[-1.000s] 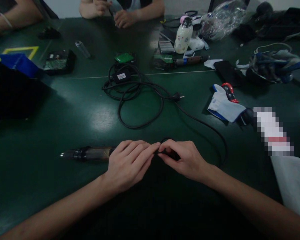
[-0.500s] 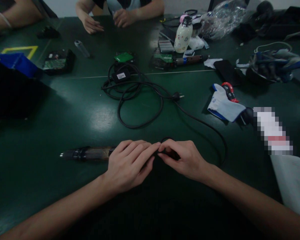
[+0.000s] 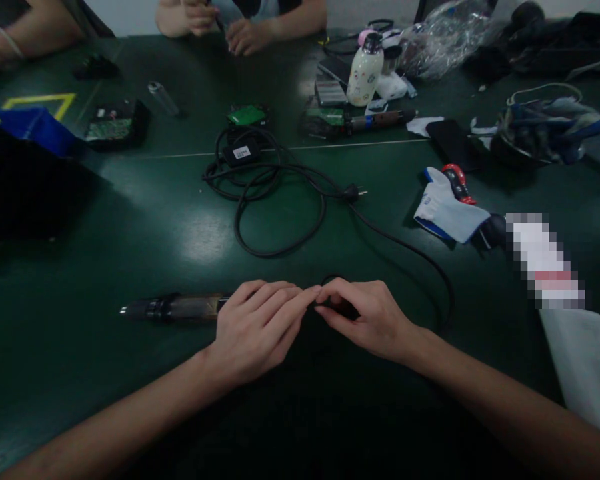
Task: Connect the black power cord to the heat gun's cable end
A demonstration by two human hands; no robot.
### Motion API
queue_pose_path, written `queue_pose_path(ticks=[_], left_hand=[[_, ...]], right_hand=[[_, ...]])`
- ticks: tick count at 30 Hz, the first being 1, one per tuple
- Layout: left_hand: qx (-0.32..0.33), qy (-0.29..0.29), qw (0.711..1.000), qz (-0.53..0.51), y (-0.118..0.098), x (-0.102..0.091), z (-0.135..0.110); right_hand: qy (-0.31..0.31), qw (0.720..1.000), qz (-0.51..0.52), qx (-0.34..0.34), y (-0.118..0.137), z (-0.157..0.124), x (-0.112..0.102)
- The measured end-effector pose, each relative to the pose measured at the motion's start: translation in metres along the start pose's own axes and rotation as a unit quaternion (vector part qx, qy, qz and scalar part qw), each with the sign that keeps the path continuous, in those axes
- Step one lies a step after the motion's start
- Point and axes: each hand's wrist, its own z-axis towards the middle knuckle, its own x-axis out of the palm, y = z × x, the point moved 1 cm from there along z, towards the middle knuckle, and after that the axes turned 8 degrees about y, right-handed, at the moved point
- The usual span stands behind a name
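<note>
A dark, slim electric screwdriver (image 3: 187,307) lies on the green table with its metal tip pointing left. My left hand (image 3: 260,323) is wrapped over its rear part and hides that end. Close beside it, my right hand (image 3: 367,317) pinches the black cable (image 3: 449,293) at the screwdriver's rear, thumb and forefinger curled round. The fingertips of both hands meet there, and the joint between cable and tool is hidden. From my right hand the cable curves back to a loose coil around a black adapter (image 3: 241,153) with a white label.
A two-pin plug (image 3: 353,193) lies by the coil. To the right are a white-and-blue glove (image 3: 447,210), a black phone (image 3: 453,143) and a white case (image 3: 577,360). Further back stand a patterned bottle (image 3: 365,70) and a second screwdriver (image 3: 385,121). Another person's hands (image 3: 247,35) are across the table.
My left thumb has tucked in under the fingers; otherwise both my hands stay in place. Across the table, the other person's one hand has lifted and now holds something dark.
</note>
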Motion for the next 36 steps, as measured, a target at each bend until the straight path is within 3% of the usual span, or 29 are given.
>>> queue_pose_path(ticks=[36], left_hand=[[-0.006, 0.001, 1.0, 0.008, -0.001, -0.0018, 0.0007]], right_hand=[[-0.004, 1.0, 0.003, -0.001, -0.0013, -0.0004, 0.0011]])
